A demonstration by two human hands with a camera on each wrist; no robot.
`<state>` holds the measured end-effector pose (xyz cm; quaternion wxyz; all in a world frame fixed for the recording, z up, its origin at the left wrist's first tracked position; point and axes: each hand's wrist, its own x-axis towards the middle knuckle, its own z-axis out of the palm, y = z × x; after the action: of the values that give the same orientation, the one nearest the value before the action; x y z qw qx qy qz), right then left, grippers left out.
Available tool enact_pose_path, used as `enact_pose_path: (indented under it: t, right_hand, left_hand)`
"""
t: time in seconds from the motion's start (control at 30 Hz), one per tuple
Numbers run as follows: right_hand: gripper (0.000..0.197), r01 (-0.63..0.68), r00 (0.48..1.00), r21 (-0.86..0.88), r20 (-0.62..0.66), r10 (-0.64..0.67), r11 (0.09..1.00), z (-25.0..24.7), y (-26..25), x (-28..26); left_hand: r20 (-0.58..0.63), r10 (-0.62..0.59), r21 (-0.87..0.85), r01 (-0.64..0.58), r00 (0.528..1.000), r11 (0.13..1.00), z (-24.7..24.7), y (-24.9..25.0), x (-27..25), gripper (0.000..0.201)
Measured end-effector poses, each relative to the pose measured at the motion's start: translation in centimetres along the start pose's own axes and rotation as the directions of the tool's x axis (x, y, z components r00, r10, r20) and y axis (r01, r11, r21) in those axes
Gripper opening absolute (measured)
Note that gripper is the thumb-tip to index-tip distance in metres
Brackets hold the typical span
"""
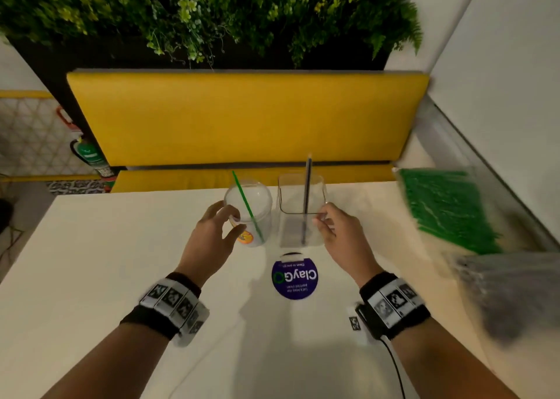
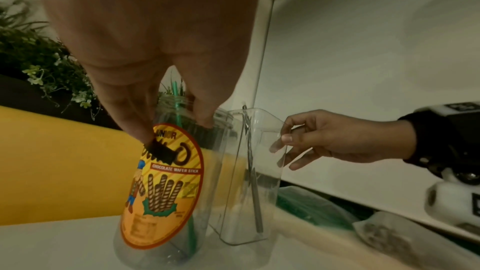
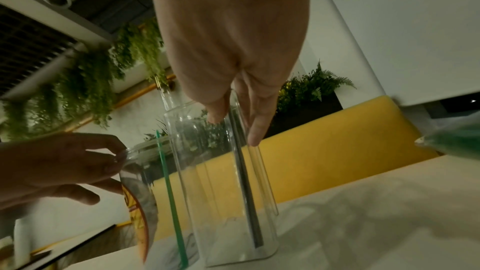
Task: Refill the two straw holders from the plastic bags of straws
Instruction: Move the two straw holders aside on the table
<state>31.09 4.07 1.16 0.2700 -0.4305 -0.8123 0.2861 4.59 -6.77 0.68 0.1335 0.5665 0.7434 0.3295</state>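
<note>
on the white table point(image 1: 91, 277), well off to the right by the wall, lie the biggest of the task's things: a clear plastic bag of green straws point(image 1: 448, 208) and, nearer the person, a bag of grey straws point(image 1: 509, 289), both blurred. behind the table runs a yellow bench point(image 1: 242, 117) under hanging plants point(image 1: 212, 14).

near the table's far edge two clear holders stand upright, just beside each other. the square holder point(image 1: 300, 214) on the right is plain see-through plastic with rounded corners and has a single dark straw point(image 1: 306, 204) leaning inside it. the right hand point(image 1: 342, 235) pinches its near right rim, thumb inside the wall and fingers outside.

the round jar point(image 1: 251, 214) on the left is clear with a threaded neck and an orange oval label showing chocolate wafer sticks; one green straw point(image 1: 247, 204) slants inside. the left hand point(image 1: 209, 238) is curled round its neck, fingertips point(image 2: 202, 118) on the rim.

a round purple sticker point(image 1: 294, 277) sits on the table between the wrists.
</note>
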Motion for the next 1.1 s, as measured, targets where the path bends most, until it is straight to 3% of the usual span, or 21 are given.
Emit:
enact_pose_path:
  t: [0.33, 0.63, 0.73, 0.83, 0.9, 1.0, 1.1]
  right_hand:
    - [0.01, -0.1, 0.995, 0.062, 0.031, 0.098, 0.993, 1.9, -1.5, -13.3]
    - [0.013, -0.144, 0.989, 0.056, 0.05, 0.141, 0.988, 3.6, -1.1, -16.0]
    - [0.016, -0.13, 0.99, 0.023, 0.066, 0.128, 0.991, 3.2, -1.6, -16.0]
    - [0.034, -0.113, 0.99, -0.019, 0.083, 0.115, 0.993, 2.1, -2.4, -16.4]
    - [0.039, -0.131, 0.99, 0.001, 0.057, 0.131, 0.991, 0.9, -2.8, -16.8]
    - [0.027, -0.153, 0.987, 0.009, -0.041, 0.154, 0.988, -0.9, -2.6, -17.9]
    - [0.013, -0.181, 0.979, 0.032, -0.093, 0.183, 0.983, -2.7, -2.2, -19.1]
  left_hand:
    - [0.069, -0.07, -0.037, 0.072, 0.995, 0.997, 0.4, 0.8, -14.1, 0.024]
    - [0.113, -0.072, -0.028, 0.075, 0.991, 0.997, 0.8, 0.4, -17.0, 0.023]
    - [0.143, -0.09, 0.005, 0.091, 0.986, 0.996, 0.5, 0.9, -17.3, 0.034]
    - [0.132, -0.094, 0.044, 0.089, 0.987, 0.995, -0.3, 1.8, -17.8, 0.05]
    - [0.048, -0.043, 0.065, 0.04, 0.998, 0.997, -0.8, 2.8, -18.1, 0.051]
    - [-0.064, 0.107, -0.004, -0.107, 0.992, 0.994, -1.0, 5.6, -18.4, 0.028]
    - [0.032, 0.261, -0.183, -0.252, 0.965, 0.95, 0.1, 8.8, -18.3, 0.012]
